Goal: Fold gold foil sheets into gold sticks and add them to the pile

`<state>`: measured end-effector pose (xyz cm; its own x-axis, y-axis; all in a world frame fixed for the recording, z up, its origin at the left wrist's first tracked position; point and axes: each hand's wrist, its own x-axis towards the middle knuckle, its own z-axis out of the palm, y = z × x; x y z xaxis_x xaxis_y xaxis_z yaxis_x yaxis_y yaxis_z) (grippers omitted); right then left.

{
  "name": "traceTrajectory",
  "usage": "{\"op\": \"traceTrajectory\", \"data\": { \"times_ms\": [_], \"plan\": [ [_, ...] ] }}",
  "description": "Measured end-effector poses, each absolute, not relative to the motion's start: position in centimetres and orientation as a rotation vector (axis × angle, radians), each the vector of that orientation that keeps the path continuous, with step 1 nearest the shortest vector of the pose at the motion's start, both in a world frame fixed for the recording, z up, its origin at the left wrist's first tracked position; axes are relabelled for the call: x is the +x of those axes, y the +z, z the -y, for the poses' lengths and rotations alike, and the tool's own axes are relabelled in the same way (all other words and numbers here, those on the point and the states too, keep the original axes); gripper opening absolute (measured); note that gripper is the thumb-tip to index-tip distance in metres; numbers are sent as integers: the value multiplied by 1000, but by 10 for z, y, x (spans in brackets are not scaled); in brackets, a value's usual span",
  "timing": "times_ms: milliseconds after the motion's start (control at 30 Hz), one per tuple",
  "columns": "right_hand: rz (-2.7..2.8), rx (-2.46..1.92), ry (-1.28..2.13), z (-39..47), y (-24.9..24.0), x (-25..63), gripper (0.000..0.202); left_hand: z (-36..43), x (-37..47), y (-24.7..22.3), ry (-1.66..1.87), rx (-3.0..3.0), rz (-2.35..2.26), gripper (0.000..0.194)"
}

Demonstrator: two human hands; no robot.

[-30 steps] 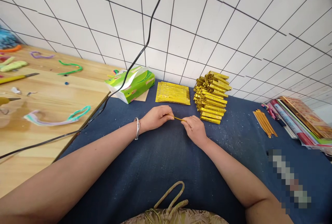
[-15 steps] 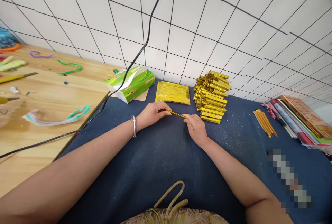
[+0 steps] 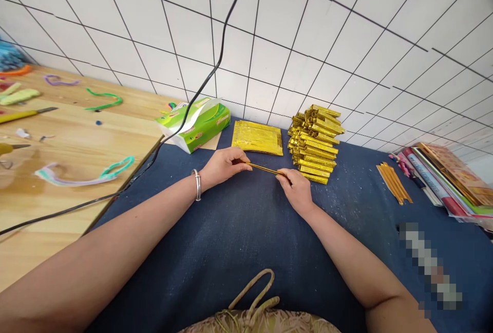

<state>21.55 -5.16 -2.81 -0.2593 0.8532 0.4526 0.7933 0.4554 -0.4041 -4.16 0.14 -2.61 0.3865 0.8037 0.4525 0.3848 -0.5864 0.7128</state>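
Note:
A thin strip of gold foil paper (image 3: pixel 265 169) is stretched between my two hands above the dark blue cloth (image 3: pixel 246 240). My left hand (image 3: pixel 227 167) pinches one end between thumb and fingers, just in front of the flat stack of gold paper (image 3: pixel 257 137). At the other end, my right hand (image 3: pixel 296 189) grips the strip with thumb and fingertips. Close beyond the right hand rises a pile of folded gold paper pieces (image 3: pixel 316 145). The strip's two tips are hidden by my fingers.
A green tissue pack (image 3: pixel 206 125) lies at the back left, crossed by a black cable (image 3: pixel 221 45). Pipe cleaners (image 3: pixel 87 176) and a yellow-handled tool (image 3: pixel 23 115) lie on the wooden table (image 3: pixel 69 220). To the right are brown strips (image 3: pixel 393 183) and stacked books (image 3: pixel 449 181).
My hands have moved slightly apart, the left one leftward and the right one rightward. More of the gold strip shows between them.

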Motion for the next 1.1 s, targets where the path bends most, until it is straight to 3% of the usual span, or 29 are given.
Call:
{"op": "traceTrajectory", "data": {
  "times_ms": [367, 833, 1100],
  "plan": [
    [1991, -1408, 220, 54, -25, 215, 17, -5, -44, -30, 1084, 2123, -994, 24],
    [2124, -1365, 178, 51, -29, 216, 14, -4, -43, -22, 814, 2294, -1019, 20],
    [2085, -1403, 205, 51, -24, 214, 15, -6, -45, -24, 875, 2242, -979, 18]
  ]
}}
